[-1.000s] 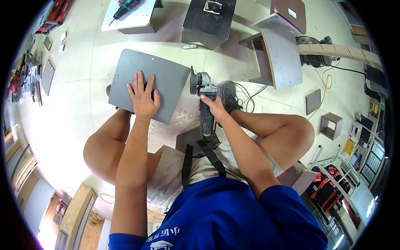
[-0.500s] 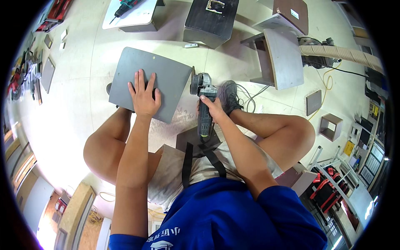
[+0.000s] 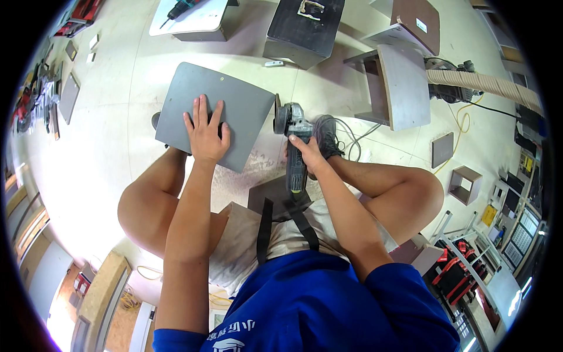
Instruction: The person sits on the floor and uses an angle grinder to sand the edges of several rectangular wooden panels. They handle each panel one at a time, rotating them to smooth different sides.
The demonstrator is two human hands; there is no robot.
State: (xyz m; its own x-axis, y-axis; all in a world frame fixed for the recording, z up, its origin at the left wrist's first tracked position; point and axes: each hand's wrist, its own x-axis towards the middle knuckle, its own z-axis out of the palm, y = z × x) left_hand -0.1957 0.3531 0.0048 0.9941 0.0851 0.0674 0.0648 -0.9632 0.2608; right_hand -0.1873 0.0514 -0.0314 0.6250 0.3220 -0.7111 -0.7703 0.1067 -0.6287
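Observation:
A grey board with rounded corners lies in front of me, between my knees. My left hand rests flat on it, fingers spread, palm down. In my right hand is a dark angle grinder, gripped round its body. The grinder's disc stands on edge right by the board's right corner; whether it touches the board I cannot tell. What props the board up is hidden under it.
Ahead stand a dark box-shaped stool, a white-topped piece bearing a drill, and a grey-topped stool. A ribbed hose runs to a machine at right. A cable curls beside my right shoe.
My right hand and the grinder have shifted slightly to the right, the disc staying near the board's corner. My left hand stays flat on the board. The whole view has tilted a little.

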